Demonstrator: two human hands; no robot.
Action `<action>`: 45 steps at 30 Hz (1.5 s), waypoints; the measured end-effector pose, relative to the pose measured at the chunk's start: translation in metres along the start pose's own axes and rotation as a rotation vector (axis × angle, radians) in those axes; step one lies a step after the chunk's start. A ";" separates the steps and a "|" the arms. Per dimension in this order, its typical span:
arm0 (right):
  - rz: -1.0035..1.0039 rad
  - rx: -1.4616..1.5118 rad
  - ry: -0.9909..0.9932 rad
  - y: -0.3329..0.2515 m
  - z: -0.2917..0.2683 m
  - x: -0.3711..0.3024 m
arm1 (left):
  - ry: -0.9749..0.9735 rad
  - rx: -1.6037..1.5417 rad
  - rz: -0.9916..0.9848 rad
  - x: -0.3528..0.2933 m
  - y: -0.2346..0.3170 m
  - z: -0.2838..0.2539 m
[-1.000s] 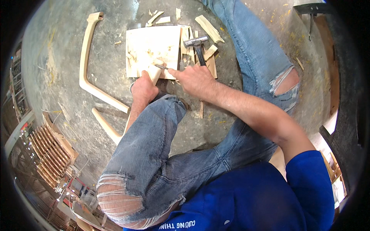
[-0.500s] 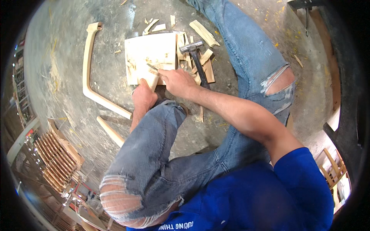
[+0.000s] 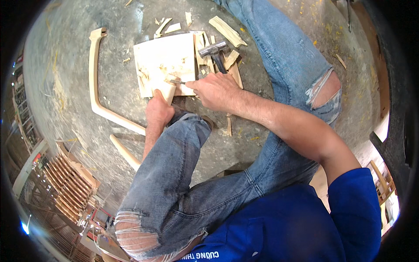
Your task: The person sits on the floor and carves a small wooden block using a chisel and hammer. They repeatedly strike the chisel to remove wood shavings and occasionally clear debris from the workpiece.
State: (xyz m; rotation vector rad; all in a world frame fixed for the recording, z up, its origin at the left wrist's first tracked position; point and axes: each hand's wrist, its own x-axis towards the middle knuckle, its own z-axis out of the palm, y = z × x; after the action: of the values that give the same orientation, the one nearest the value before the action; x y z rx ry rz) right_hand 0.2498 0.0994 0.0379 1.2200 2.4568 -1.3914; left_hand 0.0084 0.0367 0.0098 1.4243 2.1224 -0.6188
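My left hand (image 3: 159, 110) is closed round a pale wooden piece (image 3: 169, 92), its thumb along the top. The far end of that piece rests over a light, flat wooden board (image 3: 163, 53) on the floor. My right hand (image 3: 214, 91) grips a chisel (image 3: 178, 82); its handle is mostly hidden in the fingers. The metal blade points left, at the end of the held piece, where small chips lie. Just beyond my right hand lies a hammer (image 3: 213, 49) with a metal head, its dark handle partly covered by the hand.
Wood offcuts (image 3: 228, 31) and splinters lie round the board on the concrete floor (image 3: 118, 78). A long bent wooden part (image 3: 94, 72) lies to the left, with another wooden strip (image 3: 124, 150) nearer me. Stacked curved wooden parts (image 3: 65, 183) stand farther left. My jeans-clad legs flank the work.
The chisel has swung from slanting across the wood to lying nearly level, pointing left. My right hand has shifted slightly right. My left hand keeps its hold, and the whole view has moved a little.
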 end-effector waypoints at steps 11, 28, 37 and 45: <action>-0.004 -0.076 0.059 -0.016 0.024 0.023 | -0.044 0.027 -0.047 0.002 -0.001 0.006; -0.047 -0.061 -0.047 -0.018 -0.006 0.003 | 0.001 -0.041 0.046 0.000 -0.012 0.008; -0.008 -0.045 -0.059 -0.036 0.017 0.013 | -0.002 -0.027 -0.050 -0.002 -0.018 0.008; 0.038 0.246 0.080 -0.006 0.024 0.028 | 0.265 -0.161 -0.016 -0.005 -0.018 0.037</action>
State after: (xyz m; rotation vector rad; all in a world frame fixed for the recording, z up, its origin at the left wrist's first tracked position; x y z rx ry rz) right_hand 0.2194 0.0973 0.0161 1.3863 2.3525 -1.7073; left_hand -0.0014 0.0035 -0.0137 1.4673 2.3289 -0.2682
